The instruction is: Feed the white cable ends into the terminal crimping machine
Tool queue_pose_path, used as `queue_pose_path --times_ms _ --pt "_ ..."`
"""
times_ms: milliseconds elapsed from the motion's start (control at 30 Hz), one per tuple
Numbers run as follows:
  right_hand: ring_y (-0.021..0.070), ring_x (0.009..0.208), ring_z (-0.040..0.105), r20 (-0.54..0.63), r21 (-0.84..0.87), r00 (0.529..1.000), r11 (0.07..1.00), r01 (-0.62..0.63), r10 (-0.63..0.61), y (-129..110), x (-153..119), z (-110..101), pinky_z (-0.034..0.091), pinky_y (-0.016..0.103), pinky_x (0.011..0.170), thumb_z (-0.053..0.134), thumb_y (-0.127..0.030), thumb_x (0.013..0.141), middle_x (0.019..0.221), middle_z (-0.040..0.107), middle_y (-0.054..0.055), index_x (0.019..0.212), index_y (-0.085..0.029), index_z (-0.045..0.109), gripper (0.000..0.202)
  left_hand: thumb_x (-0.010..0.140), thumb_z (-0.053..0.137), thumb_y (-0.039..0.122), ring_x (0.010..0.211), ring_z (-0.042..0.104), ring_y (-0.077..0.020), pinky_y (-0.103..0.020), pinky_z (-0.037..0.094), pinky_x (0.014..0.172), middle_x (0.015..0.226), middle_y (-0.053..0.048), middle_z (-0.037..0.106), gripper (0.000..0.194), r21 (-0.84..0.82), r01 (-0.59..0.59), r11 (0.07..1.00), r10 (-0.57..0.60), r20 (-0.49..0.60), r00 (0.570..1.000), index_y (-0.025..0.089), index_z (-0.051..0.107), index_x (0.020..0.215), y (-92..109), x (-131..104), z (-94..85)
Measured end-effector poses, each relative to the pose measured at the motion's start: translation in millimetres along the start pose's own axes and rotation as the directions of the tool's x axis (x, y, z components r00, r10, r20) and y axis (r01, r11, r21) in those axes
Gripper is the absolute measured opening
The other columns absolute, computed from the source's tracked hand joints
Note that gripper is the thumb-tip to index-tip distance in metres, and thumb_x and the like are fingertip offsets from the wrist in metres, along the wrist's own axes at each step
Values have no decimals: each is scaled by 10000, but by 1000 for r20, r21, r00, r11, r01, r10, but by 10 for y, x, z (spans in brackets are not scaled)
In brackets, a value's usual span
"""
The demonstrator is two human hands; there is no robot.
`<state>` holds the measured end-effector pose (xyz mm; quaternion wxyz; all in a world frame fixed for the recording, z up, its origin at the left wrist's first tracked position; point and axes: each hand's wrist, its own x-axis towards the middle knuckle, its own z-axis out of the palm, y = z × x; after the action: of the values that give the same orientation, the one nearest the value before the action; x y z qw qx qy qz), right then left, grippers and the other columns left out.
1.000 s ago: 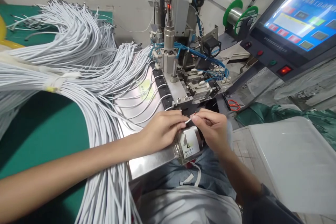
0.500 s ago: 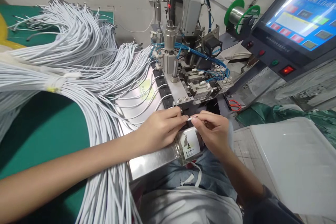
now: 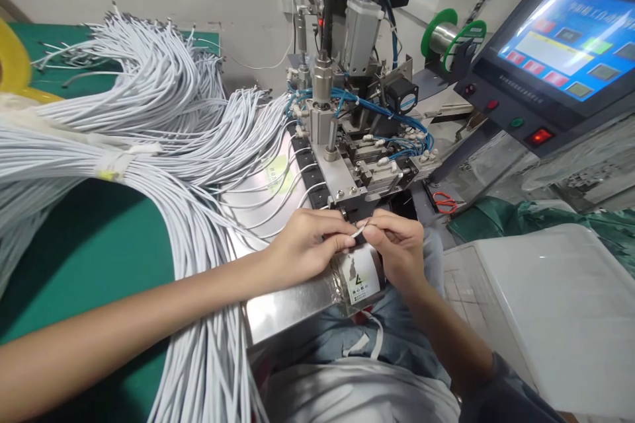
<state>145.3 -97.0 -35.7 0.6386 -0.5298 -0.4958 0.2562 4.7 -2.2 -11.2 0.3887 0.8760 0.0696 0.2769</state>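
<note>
Between my two hands is the end of a thin white cable (image 3: 358, 232), just in front of a metal machine (image 3: 342, 168). My left hand (image 3: 310, 244) pinches the cable between thumb and fingers. My right hand (image 3: 398, 244) is closed on the cable's tip, its thumb and forefinger pressed together; the tip itself is mostly hidden. Below the hands sits a clear-wrapped block with a white label (image 3: 361, 275). Several white cables run from a large bundle (image 3: 188, 218) at the left into the black holder (image 3: 310, 175) on the machine's left side.
A blue touchscreen (image 3: 570, 46) stands at the upper right, with a green solder spool (image 3: 441, 38) beside it. Red-handled scissors (image 3: 445, 202) lie right of the machine. A white bin lid (image 3: 555, 304) is at the lower right. A green mat (image 3: 99, 258) lies under the bundle.
The view has shifted slightly. My fingers have moved a little on the cable, which now tilts more between the hands. At the machine's top, a rod and black hose stand in a different position.
</note>
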Motion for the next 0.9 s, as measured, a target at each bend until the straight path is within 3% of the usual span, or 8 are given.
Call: queue_pose_path --times_ms 133,233,300,467,567,700,800,900 --pt "89 491 401 171 -75 982 995 -72 84 -59 95 -127 299 224 438 612 -253 755 538 485 -18 715 -155 711 145 890 358 145 606 514 -97 -187 413 546 703 -50 584 295 186 -115 976 95 114 989 117 652 900 -33 25 -86" --pt "73 465 337 221 -291 973 957 -4 71 -131 147 -181 293 222 453 582 -184 752 476 368 -53 662 -142 685 143 851 319 88 569 482 -100 -196 364 494 724 -61 575 332 421 -244 874 174 199 965 96 644 919 -55 35 -137" --pt "70 463 327 233 -380 971 924 46 47 -155 156 -180 306 223 473 557 -147 751 465 326 -63 638 -141 664 156 838 318 74 555 475 -104 -203 348 479 709 -57 569 336 496 -258 829 182 196 963 95 647 899 -60 34 -136" --pt "71 449 338 72 -309 996 951 -27 51 -110 79 -74 339 226 480 557 -216 760 462 314 -66 628 -145 649 175 886 414 172 624 544 -100 -191 418 566 699 -33 590 250 258 -63 964 44 79 996 135 661 886 -60 -1 -27" --pt "89 472 412 -59 -185 988 971 -154 145 -24 1 1 371 232 484 575 -268 753 483 434 -43 656 -148 663 178 879 500 215 605 546 -84 -178 424 577 668 -7 590 189 129 48 991 -57 67 996 153 678 879 -75 -35 46" --pt "145 651 576 -134 -152 963 956 -253 233 169 -34 -20 462 261 608 560 -267 749 679 635 30 690 -155 681 175 910 429 227 631 555 -103 -200 434 592 711 -26 569 251 328 52 943 -112 168 979 138 664 908 -143 -74 93" --pt "157 709 606 -114 -143 946 937 -319 305 334 -2 -113 484 272 646 539 -255 730 771 672 47 748 -157 686 178 914 362 197 591 535 -107 -225 434 550 822 -64 543 284 556 -3 831 -175 266 948 107 630 917 -201 -90 109" --pt "146 646 585 -45 -123 923 915 -385 383 455 30 -171 472 264 584 555 -294 719 742 667 46 755 -152 678 190 896 355 158 587 533 -111 -237 448 550 867 -74 528 260 640 -56 767 -209 331 920 102 601 960 -231 -94 120"
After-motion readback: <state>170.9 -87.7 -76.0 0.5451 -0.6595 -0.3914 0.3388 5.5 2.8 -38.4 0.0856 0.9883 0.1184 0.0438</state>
